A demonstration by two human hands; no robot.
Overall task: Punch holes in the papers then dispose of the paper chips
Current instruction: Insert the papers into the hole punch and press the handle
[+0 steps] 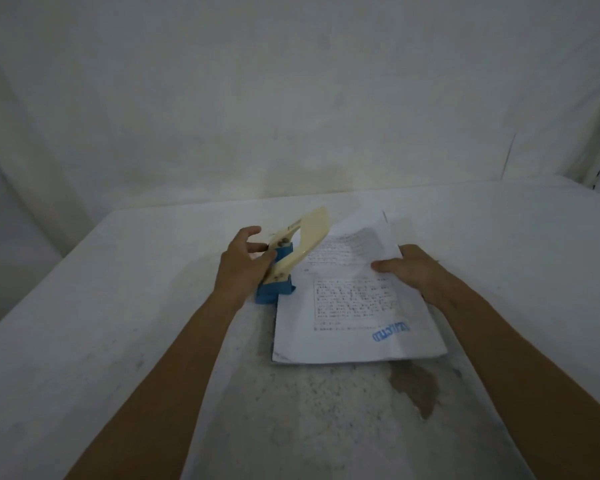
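Papers (pixel 354 306) lie near the table's (pixel 118 306) middle, their left edge tucked against the hole punch (pixel 281 268). My left hand (pixel 243 265) grips the punch's left side, lever raised; my right hand (pixel 413 271) pinches the stack's right edge.

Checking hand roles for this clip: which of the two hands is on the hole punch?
The left hand, against the blue-and-cream hole punch. The right hand instead rests on the papers.
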